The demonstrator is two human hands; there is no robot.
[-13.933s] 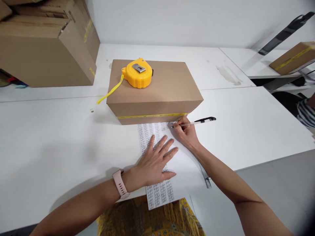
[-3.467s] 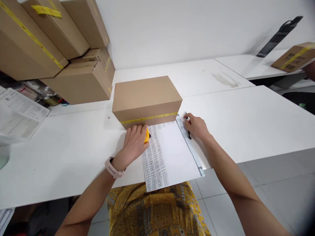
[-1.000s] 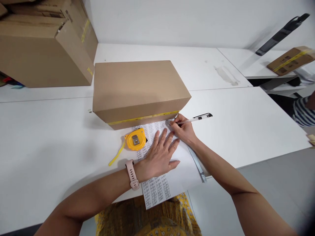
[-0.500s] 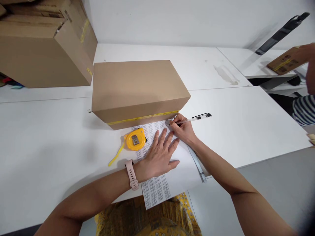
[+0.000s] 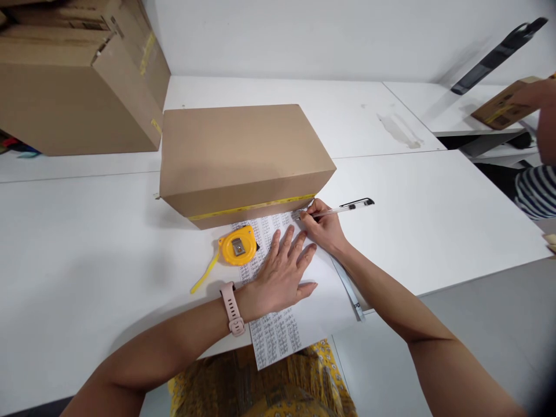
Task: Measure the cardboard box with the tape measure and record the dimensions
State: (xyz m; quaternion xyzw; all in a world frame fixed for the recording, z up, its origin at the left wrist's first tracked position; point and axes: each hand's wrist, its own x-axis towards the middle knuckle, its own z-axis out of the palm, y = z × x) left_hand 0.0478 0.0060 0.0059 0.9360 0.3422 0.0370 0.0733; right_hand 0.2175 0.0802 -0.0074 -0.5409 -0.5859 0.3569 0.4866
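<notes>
My left hand (image 5: pixel 284 272) lies flat on a white sheet of paper (image 5: pixel 325 301), its fingers spread. Columns of small handwriting cover the sheet's left part. In my right hand (image 5: pixel 325 229) is a clear pen (image 5: pixel 354 204) with a black clip, its tip down near the paper's top edge. Just left of my left hand rests a yellow tape measure (image 5: pixel 238 246) with a yellow wrist strap, partly on the sheet. A closed cardboard box (image 5: pixel 243 150) with yellow tape along its front stands right behind the paper.
More cardboard boxes (image 5: pixel 52 104) are piled at the left. A pale strip (image 5: pixel 350 289) lies along the paper's right edge. At the far right, another person's hand (image 5: pixel 527 95) is on a small taped box (image 5: pixel 495 110), near a dark upright object (image 5: pixel 495 58).
My hands, the pen and the paper stay almost in place. The view has shifted very slightly. At the far right, the other person's hand has moved further over the small box.
</notes>
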